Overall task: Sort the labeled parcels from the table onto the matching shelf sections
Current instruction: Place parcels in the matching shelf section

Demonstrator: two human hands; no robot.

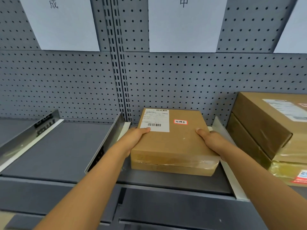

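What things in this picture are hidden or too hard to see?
All in the head view:
- Fingers of the left hand and right hand: tucked behind the sides of the parcel; only thumbs show.
- Small print on its white shipping label: too tiny to read.
- Paper signs on the pegboard: tops cut off by the frame edge.
- Stacked boxes on the right: cut off by the right edge, label blurred.

left hand point(132, 140), right hand point(211, 141), both arms outstretched
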